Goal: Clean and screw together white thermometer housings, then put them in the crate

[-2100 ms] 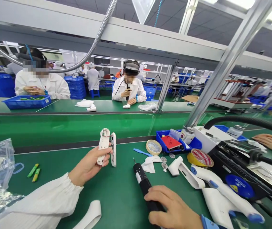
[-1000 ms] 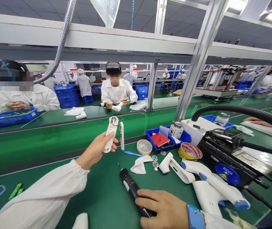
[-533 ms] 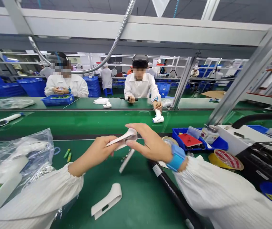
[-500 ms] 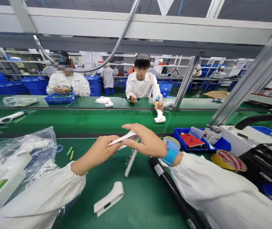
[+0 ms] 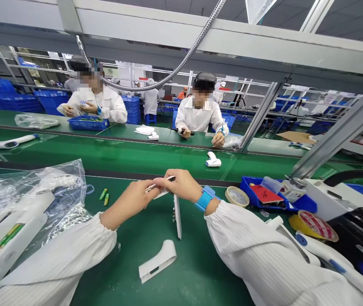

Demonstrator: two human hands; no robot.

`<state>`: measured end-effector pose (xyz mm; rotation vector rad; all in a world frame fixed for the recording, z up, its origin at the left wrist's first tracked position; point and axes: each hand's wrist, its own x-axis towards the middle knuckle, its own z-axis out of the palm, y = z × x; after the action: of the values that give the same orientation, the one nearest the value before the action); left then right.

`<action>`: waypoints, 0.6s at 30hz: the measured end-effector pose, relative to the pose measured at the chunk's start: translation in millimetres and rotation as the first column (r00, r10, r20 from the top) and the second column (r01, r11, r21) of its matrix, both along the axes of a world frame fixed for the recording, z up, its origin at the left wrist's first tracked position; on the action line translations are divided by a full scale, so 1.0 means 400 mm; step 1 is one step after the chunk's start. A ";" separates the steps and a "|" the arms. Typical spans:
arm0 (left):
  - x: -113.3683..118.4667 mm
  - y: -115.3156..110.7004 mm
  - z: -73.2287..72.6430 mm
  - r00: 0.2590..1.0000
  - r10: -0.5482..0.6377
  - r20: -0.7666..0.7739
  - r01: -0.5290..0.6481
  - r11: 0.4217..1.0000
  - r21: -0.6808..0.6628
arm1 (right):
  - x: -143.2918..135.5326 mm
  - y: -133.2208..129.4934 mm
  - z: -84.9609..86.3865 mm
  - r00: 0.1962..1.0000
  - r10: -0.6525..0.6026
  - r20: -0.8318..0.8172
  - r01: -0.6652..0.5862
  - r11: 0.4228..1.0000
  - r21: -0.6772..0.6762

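Note:
My left hand [image 5: 132, 198] is closed on the near end of a white plastic housing part [image 5: 162, 194]. My right hand [image 5: 184, 185] pinches the other end of that part, its thumb near my left fingertips. Dark details show on the part, but my fingers cover most of it. Below it, a narrow pale strip with small components [image 5: 177, 217] stands out downward; whether it is attached to the part, I cannot tell. A separate curved white cover [image 5: 158, 260] with a slot lies on the green bench under my hands.
Left are a clear bag of white parts [image 5: 69, 182], housings with green batteries [image 5: 9, 236] and two loose batteries [image 5: 104, 194]. Right are a tape roll [image 5: 237, 196], blue tray [image 5: 248, 187] and white handheld devices [image 5: 324, 250]. Two co-workers sit across the green belt [image 5: 120, 157].
My right fingers have come down from above the housing part into a pinch. The co-worker opposite has let go of a white device on the belt. The view has shifted; the black tool is out of sight.

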<state>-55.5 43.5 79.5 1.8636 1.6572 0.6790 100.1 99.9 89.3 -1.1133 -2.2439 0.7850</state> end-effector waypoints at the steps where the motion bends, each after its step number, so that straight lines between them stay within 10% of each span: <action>1: -0.004 -0.006 0.006 1.000 -0.002 0.008 0.002 1.000 -0.031 | -0.002 0.001 0.002 1.000 0.012 -0.013 -0.012 1.000 -0.022; 10: -0.065 -0.105 0.088 0.963 -0.038 0.266 0.108 0.961 -0.255 | 0.013 0.057 -0.056 0.987 0.009 -0.158 -0.050 0.965 -0.259; 18: -0.022 -0.201 -0.037 0.961 -0.278 -0.004 0.269 0.935 -0.230 | 0.034 0.134 -0.163 0.990 -0.126 -0.070 0.095 0.935 -0.343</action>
<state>-64.2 -36.8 64.5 1.8970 1.3929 0.3254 113.8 153.5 23.9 -1.3179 -1.9969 1.1815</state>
